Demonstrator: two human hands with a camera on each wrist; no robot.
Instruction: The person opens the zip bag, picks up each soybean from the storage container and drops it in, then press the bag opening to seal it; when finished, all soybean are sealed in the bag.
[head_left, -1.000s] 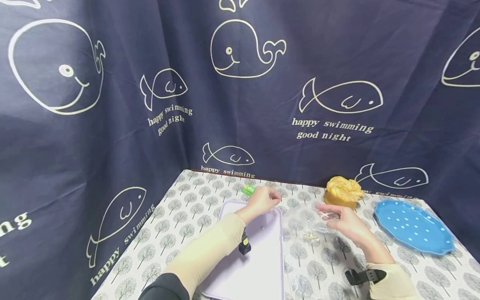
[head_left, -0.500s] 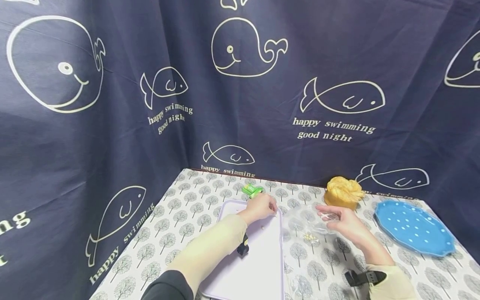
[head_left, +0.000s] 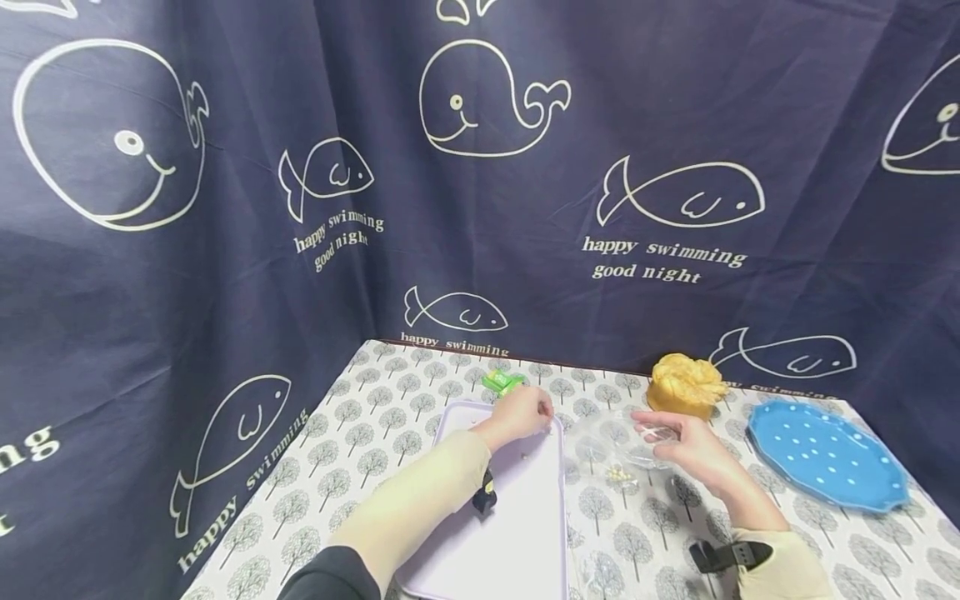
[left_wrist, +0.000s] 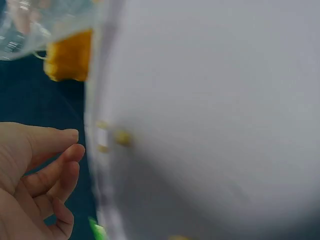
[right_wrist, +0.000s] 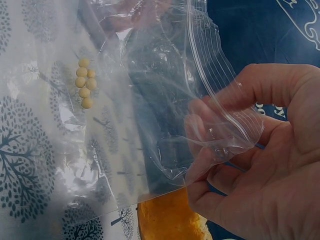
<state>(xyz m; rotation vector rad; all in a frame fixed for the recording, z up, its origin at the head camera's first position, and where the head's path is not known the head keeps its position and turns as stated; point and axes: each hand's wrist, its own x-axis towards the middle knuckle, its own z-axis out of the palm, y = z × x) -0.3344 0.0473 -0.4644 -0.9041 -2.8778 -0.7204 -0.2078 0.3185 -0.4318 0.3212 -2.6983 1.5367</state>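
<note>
Orange bread [head_left: 686, 383] beside, perhaps touching, clear bag [head_left: 615, 446].

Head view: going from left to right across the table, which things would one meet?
Lilac tray → left hand at its far end → clear plastic bag → right hand pinching the bag → blue dotted plate.

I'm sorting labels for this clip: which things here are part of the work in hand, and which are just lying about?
In hand:
- clear zip bag, its mouth pinched by the right hand
- yellow beads in the bag
- lilac tray, with loose beads by the left hand

Lying about:
- blue dotted plate
- golden bun
- green item
</note>
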